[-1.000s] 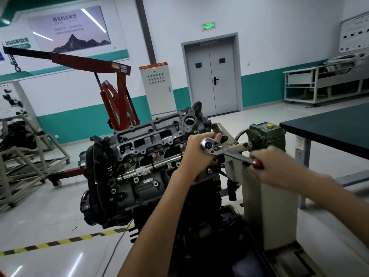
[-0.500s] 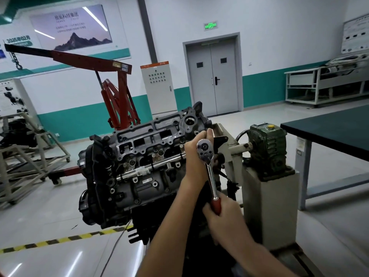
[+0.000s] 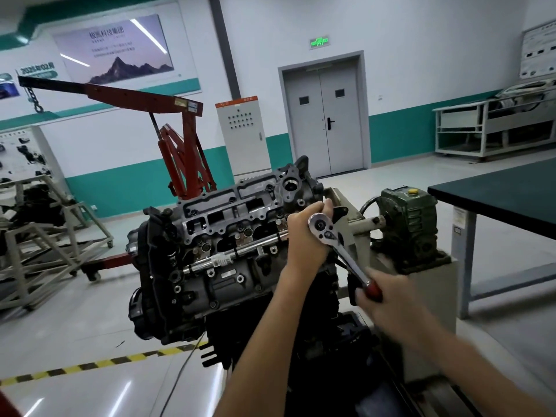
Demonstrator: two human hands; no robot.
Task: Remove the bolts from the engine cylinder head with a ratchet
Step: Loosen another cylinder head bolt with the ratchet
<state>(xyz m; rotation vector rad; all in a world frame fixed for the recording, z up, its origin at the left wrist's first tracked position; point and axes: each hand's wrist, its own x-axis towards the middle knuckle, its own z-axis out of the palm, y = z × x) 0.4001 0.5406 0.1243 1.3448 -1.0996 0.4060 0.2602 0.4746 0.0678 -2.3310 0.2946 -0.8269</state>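
My right hand (image 3: 391, 299) grips the red handle of the ratchet (image 3: 341, 246), fingers curled round it. The tool's long axis runs on a slant, from the handle at lower right up to its chrome head at upper left, where the drive faces into the engine. My left hand (image 3: 305, 233) curls behind that head, steadying it against the right end of the cylinder head (image 3: 234, 212). Just beyond sits a green gearbox (image 3: 406, 224), then the dark desk (image 3: 496, 194), and the red crane (image 3: 186, 158) farther off.

An automotive training workshop: red engine hoist (image 3: 180, 152), engine on stand (image 3: 228, 251).
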